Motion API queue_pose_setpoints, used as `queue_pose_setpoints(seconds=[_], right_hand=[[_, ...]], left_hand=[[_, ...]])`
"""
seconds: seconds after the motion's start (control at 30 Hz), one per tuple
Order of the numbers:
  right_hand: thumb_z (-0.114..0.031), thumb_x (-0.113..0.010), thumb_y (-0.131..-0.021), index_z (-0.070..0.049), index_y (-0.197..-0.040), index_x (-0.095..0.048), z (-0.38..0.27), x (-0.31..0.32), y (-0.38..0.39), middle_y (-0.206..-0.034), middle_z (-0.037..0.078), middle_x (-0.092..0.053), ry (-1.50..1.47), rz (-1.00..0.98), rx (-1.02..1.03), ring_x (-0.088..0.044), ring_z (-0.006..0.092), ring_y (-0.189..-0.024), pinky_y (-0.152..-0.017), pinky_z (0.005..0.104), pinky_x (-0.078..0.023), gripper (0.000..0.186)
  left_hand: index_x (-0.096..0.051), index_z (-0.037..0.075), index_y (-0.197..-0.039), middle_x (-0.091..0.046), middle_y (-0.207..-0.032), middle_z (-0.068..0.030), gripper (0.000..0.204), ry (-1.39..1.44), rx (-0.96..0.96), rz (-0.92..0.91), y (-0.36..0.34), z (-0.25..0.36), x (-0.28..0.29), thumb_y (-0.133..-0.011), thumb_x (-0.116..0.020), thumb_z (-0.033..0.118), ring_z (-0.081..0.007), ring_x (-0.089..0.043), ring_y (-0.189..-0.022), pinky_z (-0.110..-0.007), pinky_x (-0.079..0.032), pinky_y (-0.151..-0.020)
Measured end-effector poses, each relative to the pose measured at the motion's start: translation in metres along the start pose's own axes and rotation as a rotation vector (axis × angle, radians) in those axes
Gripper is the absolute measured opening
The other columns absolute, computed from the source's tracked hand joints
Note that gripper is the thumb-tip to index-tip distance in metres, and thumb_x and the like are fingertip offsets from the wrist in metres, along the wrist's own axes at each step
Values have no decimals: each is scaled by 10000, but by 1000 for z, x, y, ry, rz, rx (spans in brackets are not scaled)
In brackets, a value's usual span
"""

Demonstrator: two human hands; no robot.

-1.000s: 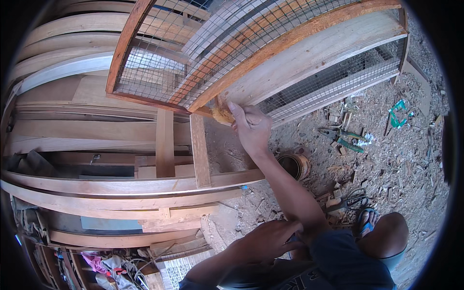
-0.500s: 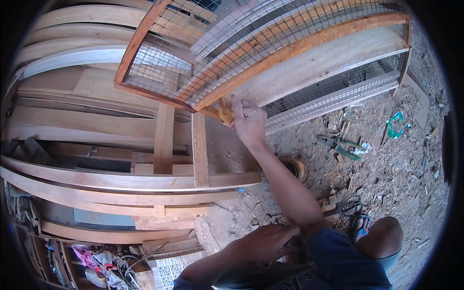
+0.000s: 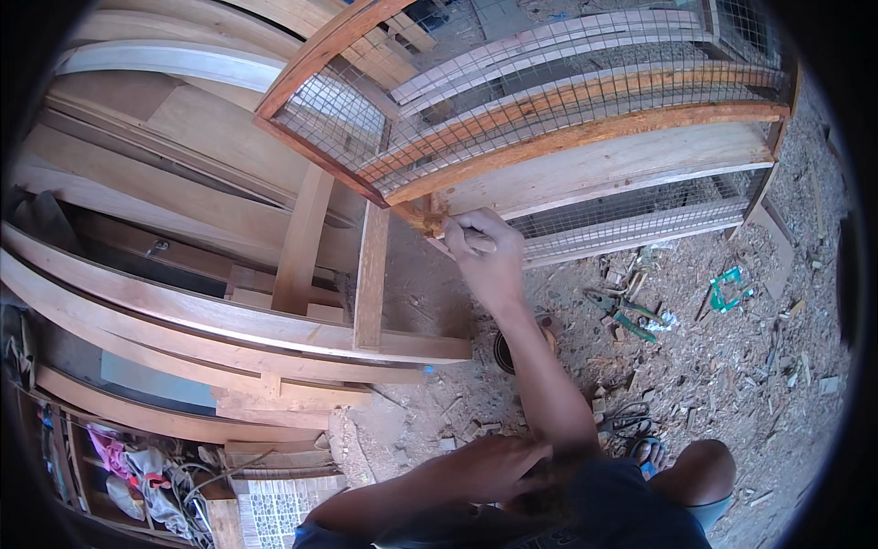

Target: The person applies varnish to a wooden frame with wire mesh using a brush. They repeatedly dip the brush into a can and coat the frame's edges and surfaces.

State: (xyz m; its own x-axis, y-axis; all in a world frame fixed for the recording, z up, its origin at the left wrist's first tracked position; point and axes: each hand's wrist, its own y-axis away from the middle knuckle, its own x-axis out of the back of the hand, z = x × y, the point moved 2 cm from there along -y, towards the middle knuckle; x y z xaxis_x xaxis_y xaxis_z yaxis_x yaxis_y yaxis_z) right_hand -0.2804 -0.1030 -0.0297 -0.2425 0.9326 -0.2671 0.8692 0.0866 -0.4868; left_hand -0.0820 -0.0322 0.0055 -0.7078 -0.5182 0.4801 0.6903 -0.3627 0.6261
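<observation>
- Wood shavings litter the workshop floor; boards lie stacked on my left.
- The wire-mesh wooden frame stands ahead, its near left corner within my arm's reach.
- My right hand is clamped on a yellow-orange wad beside that corner; I judge the tight pinch leaves the wad's outer side facing the wood.
- My left hand sits by my right elbow, perhaps to steady it; I cannot tell its grip.
- A round tin stands below my forearm, presumably handy there.
- Green-handled pliers lie aside.
</observation>
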Motion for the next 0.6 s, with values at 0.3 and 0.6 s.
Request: queue_pose_setpoints(seconds=[0.3,0.6], right_hand=[[-153,-718,-895,17,-867,-734,-24,7,-31,-782,145,-716,414,-295,-36,-695,239,-685,-682,336,-529,173],[-218,-735,-909,36,-846,-735,-10,-22,-40,-660,93,-705,511,-525,-140,-683,153,-609,-613,296,-524,262]], left_hand=[[-564,-43,-1072,-693,-878,-210,319,-232,-377,371,-19,-13,-53,-855,-633,180,-357,-707,-878,-471,-568,-751],[-571,-4,-1078,-649,-950,-163,329,-193,-615,125,-10,4,-69,-813,-642,176,-315,-671,-908,-432,-559,-750]])
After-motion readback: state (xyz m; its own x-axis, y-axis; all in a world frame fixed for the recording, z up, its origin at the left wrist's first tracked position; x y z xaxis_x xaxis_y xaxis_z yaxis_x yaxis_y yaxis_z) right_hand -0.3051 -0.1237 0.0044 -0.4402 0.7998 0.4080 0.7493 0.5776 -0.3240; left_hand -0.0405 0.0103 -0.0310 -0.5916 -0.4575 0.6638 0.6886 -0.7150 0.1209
